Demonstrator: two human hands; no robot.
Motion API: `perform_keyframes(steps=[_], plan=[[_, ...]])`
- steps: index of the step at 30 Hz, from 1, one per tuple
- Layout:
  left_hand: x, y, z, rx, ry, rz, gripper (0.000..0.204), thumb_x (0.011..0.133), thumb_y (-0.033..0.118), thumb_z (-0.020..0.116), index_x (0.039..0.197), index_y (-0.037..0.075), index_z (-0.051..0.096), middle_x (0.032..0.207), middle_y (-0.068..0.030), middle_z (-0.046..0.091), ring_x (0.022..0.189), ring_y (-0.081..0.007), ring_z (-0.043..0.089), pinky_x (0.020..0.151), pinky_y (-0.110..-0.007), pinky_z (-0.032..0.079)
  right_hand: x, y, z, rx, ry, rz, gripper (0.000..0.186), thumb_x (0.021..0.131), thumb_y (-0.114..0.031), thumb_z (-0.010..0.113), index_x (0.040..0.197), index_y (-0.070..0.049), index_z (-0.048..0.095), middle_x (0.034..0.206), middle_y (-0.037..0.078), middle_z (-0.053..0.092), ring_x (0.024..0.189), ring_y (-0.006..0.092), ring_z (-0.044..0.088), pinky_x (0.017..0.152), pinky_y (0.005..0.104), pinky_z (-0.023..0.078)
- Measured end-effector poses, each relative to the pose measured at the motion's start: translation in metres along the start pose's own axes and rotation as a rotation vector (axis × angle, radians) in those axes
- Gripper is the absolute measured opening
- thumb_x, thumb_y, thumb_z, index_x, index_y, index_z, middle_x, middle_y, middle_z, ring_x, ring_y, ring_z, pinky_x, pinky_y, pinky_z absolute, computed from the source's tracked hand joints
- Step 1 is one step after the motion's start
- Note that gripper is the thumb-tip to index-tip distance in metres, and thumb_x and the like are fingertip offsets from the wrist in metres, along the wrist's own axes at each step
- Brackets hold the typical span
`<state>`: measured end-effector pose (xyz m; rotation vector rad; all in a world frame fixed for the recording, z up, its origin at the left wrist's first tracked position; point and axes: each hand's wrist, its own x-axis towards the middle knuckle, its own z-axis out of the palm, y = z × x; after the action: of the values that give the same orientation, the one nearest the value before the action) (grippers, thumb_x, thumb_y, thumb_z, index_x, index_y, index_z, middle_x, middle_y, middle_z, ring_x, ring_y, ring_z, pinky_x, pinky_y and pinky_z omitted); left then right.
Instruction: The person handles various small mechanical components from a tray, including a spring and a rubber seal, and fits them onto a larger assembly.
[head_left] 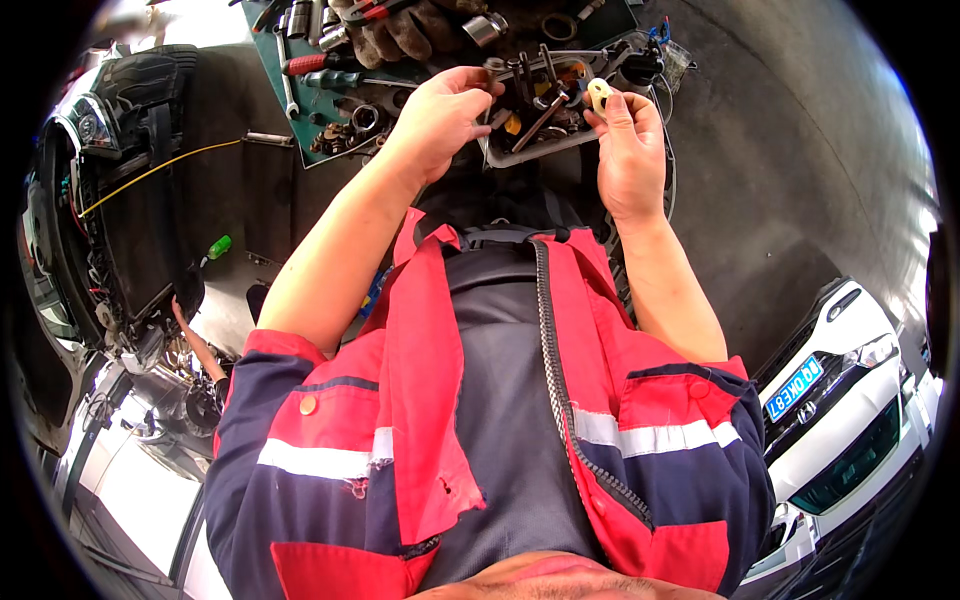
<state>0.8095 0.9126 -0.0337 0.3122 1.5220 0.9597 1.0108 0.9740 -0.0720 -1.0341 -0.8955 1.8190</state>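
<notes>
My right hand pinches a small cream-coloured piece with a hole between thumb and fingers, above the right side of a grey plastic bin. Metal bolts and dark and orange small parts lie jumbled in the bin, among them a long bolt. My left hand is at the bin's left edge, its fingers apart and slightly curled. I see nothing held in it, though its fingertips overlap dark parts.
A green-topped table bears a red-handled screwdriver, a wrench, sockets and dirty work gloves. Opened-up car parts and another person's arm are at left. A white car stands at right.
</notes>
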Motion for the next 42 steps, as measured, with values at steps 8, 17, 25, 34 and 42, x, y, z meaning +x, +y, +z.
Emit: perform_keyframes(steps=[8, 17, 25, 34, 42], plan=[[-0.012, -0.004, -0.01, -0.027, 0.087, 0.177, 0.03, 0.094, 0.01, 0.049, 0.122, 0.0, 0.054, 0.115, -0.0097, 0.064, 0.104, -0.0173, 0.06, 0.085, -0.034, 0.05, -0.009, -0.008, -0.009, -0.141, -0.007, 0.043, 0.019, 0.098, -0.02, 0.058, 0.105, -0.003, 0.053, 0.096, 0.005, 0.062, 0.087, 0.0129, 0.061, 0.077, 0.0261, 0.046], [-0.053, -0.021, -0.024, 0.054, -0.012, 0.12, 0.026, 0.097, 0.013, 0.051, 0.119, 0.001, 0.057, 0.105, -0.0076, 0.067, 0.091, -0.0133, 0.063, 0.074, -0.026, 0.051, -0.04, -0.012, 0.008, -0.421, -0.184, -0.115, 0.026, 0.093, -0.018, 0.067, 0.107, -0.004, 0.05, 0.085, -0.001, 0.053, 0.074, 0.0051, 0.047, 0.066, 0.02, 0.042], [-0.081, -0.058, -0.015, -0.37, -0.215, -0.172, 0.025, 0.097, 0.015, 0.058, 0.116, 0.0, 0.056, 0.105, -0.0118, 0.065, 0.09, -0.017, 0.066, 0.073, -0.025, 0.055, -0.053, -0.017, 0.043, -0.882, -0.704, -0.366, 0.027, 0.075, -0.015, 0.075, 0.094, -0.003, 0.06, 0.089, 0.014, 0.06, 0.087, 0.0337, 0.057, 0.077, 0.0417, 0.047], [-0.084, -0.079, -0.039, -0.339, -0.11, -0.29, 0.012, 0.09, 0.001, 0.053, 0.102, 0.001, 0.056, 0.094, -0.01, 0.063, 0.071, -0.0129, 0.06, 0.063, -0.026, 0.054, 0.028, -0.002, 0.073, -1.814, -1.034, -0.112, 0.021, 0.081, -0.01, 0.061, 0.098, -0.005, 0.071, 0.091, 0.015, 0.071, 0.087, 0.0325, 0.068, 0.075, 0.0416, 0.055], [-0.087, -0.084, -0.036, -0.215, -0.161, -0.263, 0.013, 0.091, 0.004, 0.054, 0.104, 0.002, 0.055, 0.095, -0.0081, 0.063, 0.072, -0.0111, 0.06, 0.061, -0.025, 0.052, 0.039, -0.002, 0.1, -2.01, -1.173, 0.045, 0.026, 0.085, -0.03, 0.066, 0.101, -0.009, 0.07, 0.1, 0.013, 0.07, 0.098, 0.0306, 0.066, 0.083, 0.0414, 0.053]])
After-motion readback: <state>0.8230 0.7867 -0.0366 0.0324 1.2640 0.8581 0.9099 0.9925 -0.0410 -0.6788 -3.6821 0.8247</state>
